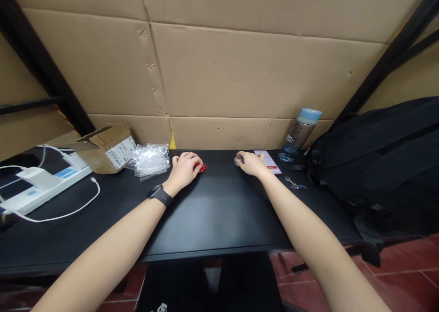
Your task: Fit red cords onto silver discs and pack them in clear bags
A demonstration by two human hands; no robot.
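My left hand [185,169], with a dark watch on its wrist, rests on the black table with its fingers curled over a small red item [202,167]. Most of that item is hidden under the fingers. To the right, my right hand [252,162] has its fingers closed round a small clear, shiny object [237,160] on the table. A phone [269,161] with a lit, pale screen lies partly behind my right hand. Just beyond it is a small keychain [295,184] with a metal clasp. Clear plastic bags [151,160] lie left of my left hand.
An open cardboard box [106,150], a white power strip [44,188] and a white cable occupy the left. A bottle with a blue lid [298,136] and a black backpack [384,166] stand at the right. Cardboard panels [222,74] line the back.
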